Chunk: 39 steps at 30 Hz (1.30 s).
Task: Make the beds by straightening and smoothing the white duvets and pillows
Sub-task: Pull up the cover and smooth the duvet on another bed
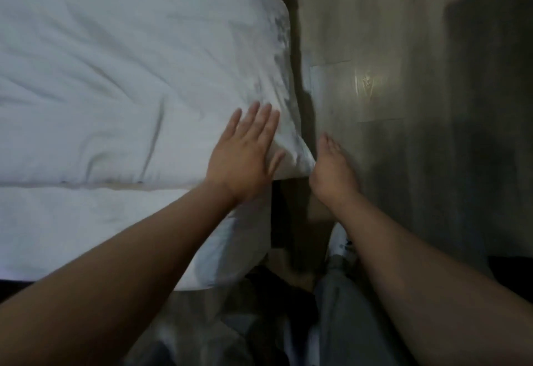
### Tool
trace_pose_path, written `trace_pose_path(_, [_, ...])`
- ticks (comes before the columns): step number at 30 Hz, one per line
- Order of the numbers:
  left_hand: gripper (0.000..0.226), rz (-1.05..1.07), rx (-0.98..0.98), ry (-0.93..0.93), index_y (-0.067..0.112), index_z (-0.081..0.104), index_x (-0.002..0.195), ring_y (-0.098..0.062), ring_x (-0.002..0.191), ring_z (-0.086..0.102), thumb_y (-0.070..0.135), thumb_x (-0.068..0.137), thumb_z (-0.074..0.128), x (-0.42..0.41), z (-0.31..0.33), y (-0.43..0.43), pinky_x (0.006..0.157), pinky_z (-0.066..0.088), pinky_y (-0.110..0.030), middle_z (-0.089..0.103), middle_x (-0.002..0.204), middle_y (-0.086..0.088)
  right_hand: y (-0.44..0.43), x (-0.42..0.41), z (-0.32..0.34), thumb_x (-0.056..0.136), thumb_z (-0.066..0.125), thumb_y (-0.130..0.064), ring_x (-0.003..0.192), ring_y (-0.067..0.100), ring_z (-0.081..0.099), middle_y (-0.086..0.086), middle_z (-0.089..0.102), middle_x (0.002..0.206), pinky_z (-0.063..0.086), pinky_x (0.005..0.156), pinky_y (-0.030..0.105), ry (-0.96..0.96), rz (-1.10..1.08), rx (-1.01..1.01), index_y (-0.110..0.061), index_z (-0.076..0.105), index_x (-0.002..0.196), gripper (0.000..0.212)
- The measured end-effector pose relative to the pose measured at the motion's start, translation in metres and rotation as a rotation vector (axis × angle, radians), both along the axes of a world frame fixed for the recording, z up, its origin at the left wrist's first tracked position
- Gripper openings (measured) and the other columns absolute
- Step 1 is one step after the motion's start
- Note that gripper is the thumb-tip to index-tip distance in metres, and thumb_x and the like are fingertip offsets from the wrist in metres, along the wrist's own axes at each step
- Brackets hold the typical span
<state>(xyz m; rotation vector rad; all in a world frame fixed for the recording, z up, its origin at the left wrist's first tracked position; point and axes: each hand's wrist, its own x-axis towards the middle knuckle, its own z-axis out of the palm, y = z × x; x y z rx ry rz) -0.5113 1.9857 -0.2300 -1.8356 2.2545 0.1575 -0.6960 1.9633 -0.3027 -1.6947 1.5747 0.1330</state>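
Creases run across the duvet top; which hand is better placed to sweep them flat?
Left, I'd judge. The left hand lies flat on the duvet with straight fingers, near the creases; the right hand sits beside the duvet's corner, over the floor.

The duvet (115, 77) fills the left — floor (403, 77) lies to its right. Left hand (242, 160) rests on its near right corner, right hand (331, 169) just beside it.
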Motion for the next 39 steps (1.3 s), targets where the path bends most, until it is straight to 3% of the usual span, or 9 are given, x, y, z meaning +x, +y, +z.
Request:
trace_pose_path(4, [0.065,0.319,-0.192,0.008,0.003,0.020,0.159,-0.032,0.156,0.010,0.041,0.107,0.031,0.065,0.014,0.010,0.126,0.010,-0.048,0.017,0.166,-0.018,0.010,0.077,0.030,0.109,0.031,-0.023,0.155,0.020,0.015,0.010,0.018,0.168,0.013,0.127,0.034,-0.370,-0.057,-0.195,-0.006,0.016,0.161,0.056])
trace_pose_path(8, [0.065,0.296,-0.197,0.023,0.003,0.024,0.158,-0.033,0.155,0.014,0.040,0.106,0.033,0.084,-0.018,0.023,0.126,0.012,-0.049,0.019,0.166,-0.019,0.026,0.154,0.015,0.103,0.022,-0.042,0.155,0.018,0.015,0.008,0.020,0.168,0.011,0.127,0.038,-0.499,-0.201,-0.228,-0.011,0.021,0.161,0.065])
trace_pose_path(13, [0.068,0.275,-0.257,0.002,0.005,0.018,0.160,-0.030,0.156,0.008,0.041,0.104,0.033,0.088,-0.041,0.026,0.126,0.008,-0.048,0.012,0.168,-0.016,0.028,0.174,-0.043,0.099,0.012,-0.064,0.154,0.026,0.020,0.017,0.019,0.167,0.012,0.126,0.030,-0.586,-0.426,-0.068,-0.002,0.017,0.159,0.086])
trace_pose_path(18, [0.069,0.268,-0.270,-0.012,0.008,0.017,0.161,-0.031,0.156,0.006,0.041,0.103,0.034,0.084,-0.052,0.030,0.127,0.006,-0.048,0.011,0.169,-0.013,0.013,0.166,-0.074,0.097,0.020,-0.071,0.154,0.013,0.019,0.000,0.020,0.168,0.013,0.127,0.035,-0.747,-0.611,0.173,-0.020,0.018,0.162,0.083])
trace_pose_path(24, [0.067,0.253,-0.334,-0.046,0.007,0.024,0.160,-0.033,0.156,0.011,0.041,0.103,0.031,0.084,-0.062,0.036,0.125,0.012,-0.051,0.018,0.168,-0.012,0.009,0.165,-0.139,0.111,0.022,-0.041,0.155,0.017,0.011,0.000,0.011,0.170,0.002,0.126,0.045,-0.618,-0.626,0.257,-0.018,0.013,0.162,0.057])
trace_pose_path(28, [0.067,0.265,-0.351,-0.058,0.007,0.024,0.160,-0.034,0.155,0.012,0.042,0.102,0.028,0.084,-0.065,0.036,0.125,0.012,-0.051,0.019,0.167,-0.013,0.011,0.136,-0.178,0.095,0.011,-0.070,0.152,0.030,0.025,0.009,0.025,0.166,0.015,0.124,0.048,-0.439,-0.579,0.463,-0.021,0.023,0.161,0.083])
trace_pose_path(31, [0.068,0.279,-0.340,-0.040,0.006,0.021,0.160,-0.034,0.156,0.010,0.042,0.102,0.025,0.081,-0.064,0.035,0.125,0.011,-0.052,0.017,0.168,-0.013,0.002,0.110,-0.157,0.104,0.010,-0.054,0.153,0.030,0.019,0.013,0.017,0.168,0.014,0.124,0.048,-0.310,-0.566,0.236,-0.013,0.013,0.162,0.072])
trace_pose_path(35, [0.068,0.296,-0.308,-0.042,0.006,0.020,0.160,-0.033,0.156,0.008,0.040,0.102,0.025,0.081,-0.060,0.034,0.126,0.009,-0.051,0.015,0.168,-0.012,0.015,0.122,-0.062,0.109,0.028,-0.036,0.155,0.024,0.016,0.007,0.015,0.168,0.013,0.126,0.036,-0.746,-0.391,-0.273,-0.012,0.012,0.162,0.061])
trace_pose_path(39, [0.064,0.164,-0.227,0.044,0.007,0.021,0.160,-0.030,0.156,0.011,0.037,0.105,0.028,0.101,-0.044,0.028,0.126,0.013,-0.047,0.016,0.168,-0.012,0.032,0.162,-0.060,0.104,0.021,-0.044,0.156,0.021,0.012,0.010,0.016,0.168,0.013,0.126,0.047,-0.732,-0.278,-0.259,-0.009,0.018,0.160,0.066])
